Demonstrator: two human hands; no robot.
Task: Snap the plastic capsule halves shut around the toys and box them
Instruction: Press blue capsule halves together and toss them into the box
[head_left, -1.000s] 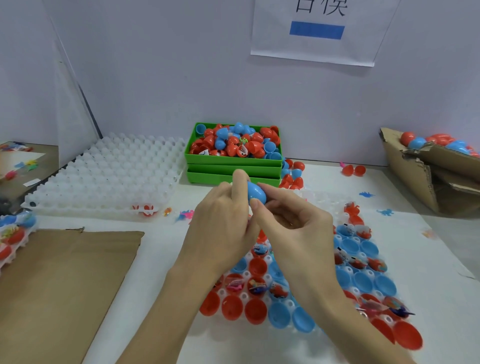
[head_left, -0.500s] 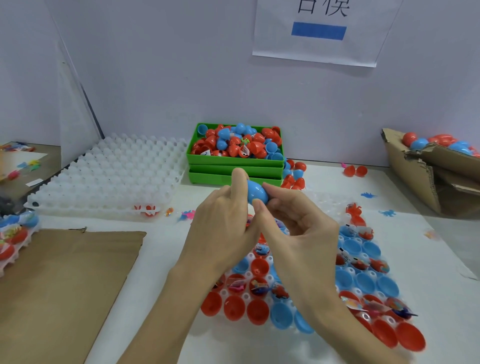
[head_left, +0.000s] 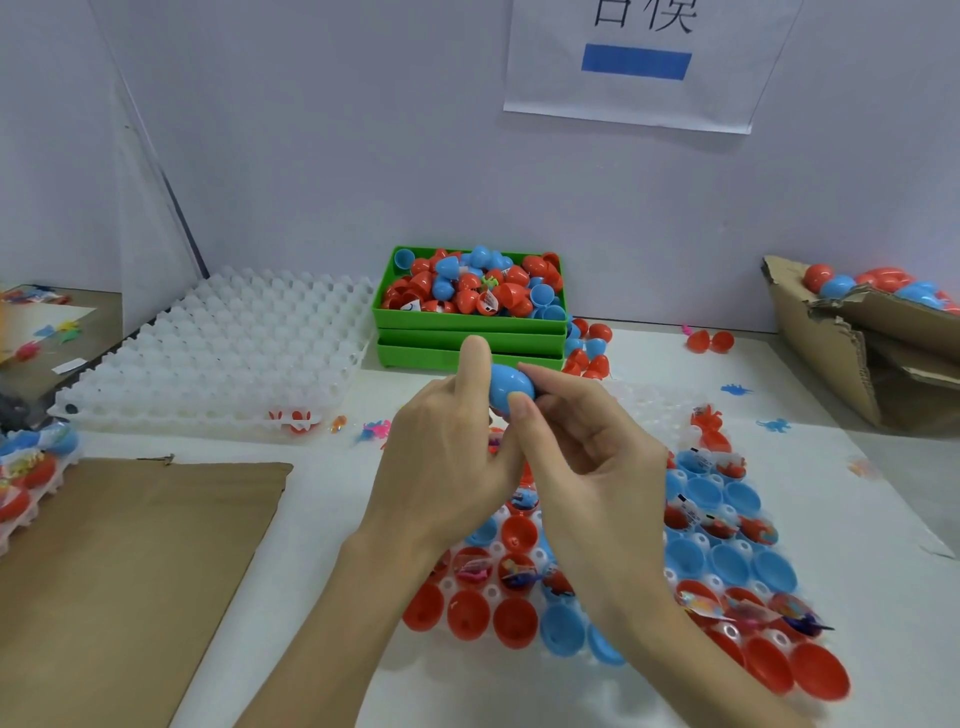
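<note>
The blue egg-shaped plastic capsule (head_left: 510, 388) is raised above the table in front of the green plastic bins (head_left: 470, 338), pinched between the left hand (head_left: 447, 457) and right hand (head_left: 587, 457); it has risen slightly, fingers pressing tighter, so closing seems nearly done. One capsule held, two hands, three stacked green bins, one cardboard box (head_left: 852, 364) awaiting it

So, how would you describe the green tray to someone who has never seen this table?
Look at the white table, at its far edge under the paper sign on the wall. There, right of the empty white grid tray, stands the green tray. It is the only green thing, stacked on more green trays and heaped with loose red and blue capsule halves.
</note>
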